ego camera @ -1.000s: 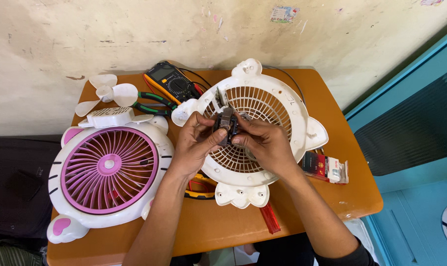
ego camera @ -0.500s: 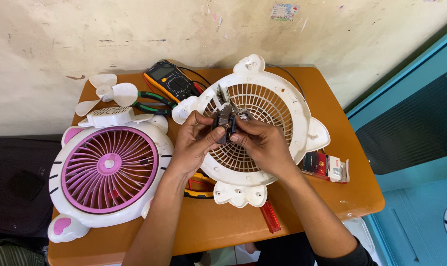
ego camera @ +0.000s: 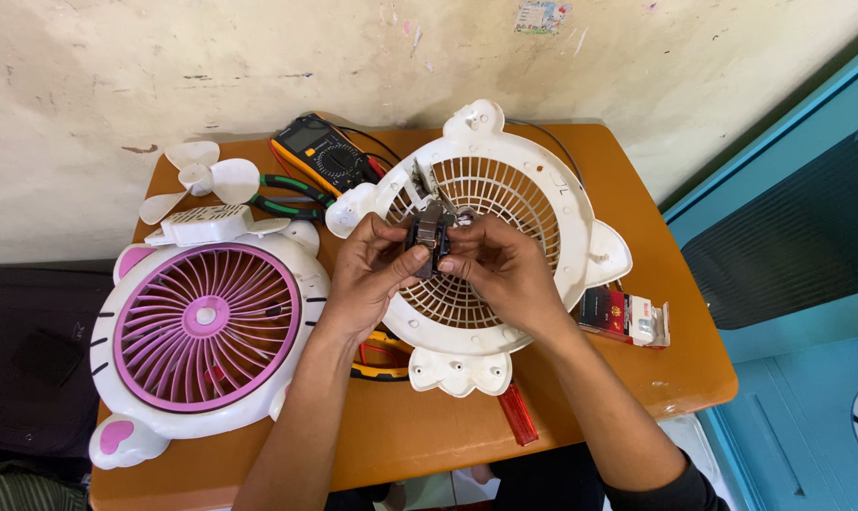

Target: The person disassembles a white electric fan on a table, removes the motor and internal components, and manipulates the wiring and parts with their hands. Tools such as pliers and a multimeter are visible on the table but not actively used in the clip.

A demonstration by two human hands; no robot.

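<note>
Holding small dark fan motor point(ego camera: 430, 234) between both hands, over centre of white rear grille point(ego camera: 542, 203) lying flat on orange table point(ego camera: 656, 378). Left hand point(ego camera: 372, 274) gripping motor from left side, thumb and fingers clamped together on its body. Right hand point(ego camera: 504, 270) pinching right side, fingertips closed on it, thumb near front face. Metal bracket and thin wires showing just above motor; exact attachment too small to tell.

Judging handling: motor likely dense for its bulk, stiff, metal-cored; wires and solder points likely fragile. Better taking hold on laminated body, not on leads or shaft. Grille likely light, thin-ribbed plastic, somewhat flexible; supporting at rim rather than ribs.

Lying nearby: pink-and-white front cover point(ego camera: 206, 326) at left, loose white blade point(ego camera: 202, 175), multimeter point(ego camera: 323, 151), green-handled pliers point(ego camera: 291, 194), red screwdriver handle point(ego camera: 519, 414), small red box point(ego camera: 623, 315).
</note>
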